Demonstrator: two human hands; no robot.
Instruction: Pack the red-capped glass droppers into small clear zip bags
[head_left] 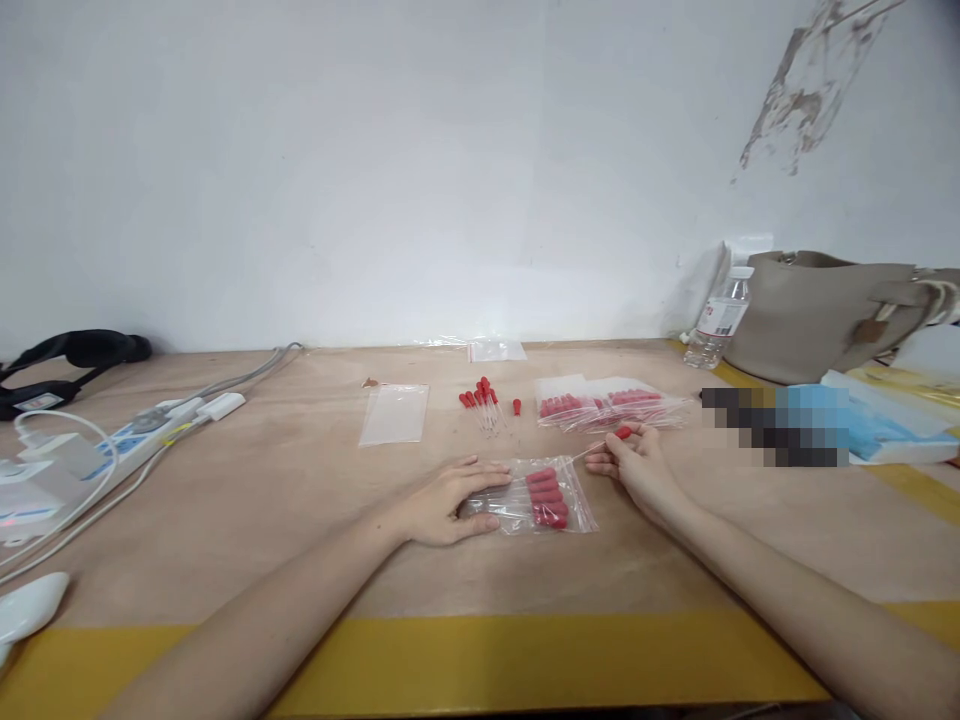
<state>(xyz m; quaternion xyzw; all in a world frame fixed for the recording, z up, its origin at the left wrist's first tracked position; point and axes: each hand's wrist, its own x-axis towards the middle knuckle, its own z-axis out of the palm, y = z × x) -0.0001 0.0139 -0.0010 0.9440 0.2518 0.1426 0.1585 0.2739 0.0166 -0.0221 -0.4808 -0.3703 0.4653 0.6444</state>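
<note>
Left hand presses flat on a filled bag; right hand pinches one dropper, with loose droppers and packed bags just beyond.

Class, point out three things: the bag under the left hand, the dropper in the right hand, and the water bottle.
bag (562, 520), head view, clear plastic right edge.
dropper (623, 432), head view, red bulb.
water bottle (718, 320), head view, label.

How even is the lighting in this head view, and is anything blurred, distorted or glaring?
Head view: soft, even light, faint shadows under the left hand and right hand; wide-angle bowing at the table edges; a pixelated patch at right; mild glare on the plastic bag.
</note>
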